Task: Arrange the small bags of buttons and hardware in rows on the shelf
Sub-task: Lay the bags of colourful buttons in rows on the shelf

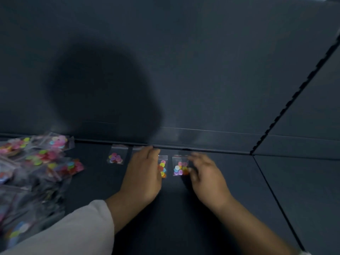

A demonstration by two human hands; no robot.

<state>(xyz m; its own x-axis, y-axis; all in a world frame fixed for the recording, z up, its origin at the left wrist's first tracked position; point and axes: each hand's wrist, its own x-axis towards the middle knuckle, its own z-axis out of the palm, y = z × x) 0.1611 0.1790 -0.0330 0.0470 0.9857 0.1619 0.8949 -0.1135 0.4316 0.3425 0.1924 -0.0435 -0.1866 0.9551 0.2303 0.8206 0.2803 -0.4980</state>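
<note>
Lining button bags [115, 158] along the shelf [230, 190] back edge, left hand [142, 172] flat pinning one straight, right hand [207, 175] too blurry to tell.

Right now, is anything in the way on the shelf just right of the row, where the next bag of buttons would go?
Only the right hand: it lies just right of the last bag, fingers at that bag's right edge. Past the hand, nothing visible lies on the dark shelf.

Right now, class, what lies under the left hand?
The left hand covers most of a button bag; only its right strip shows, plus a clear corner by the fingertips. The rest is hidden.
</note>
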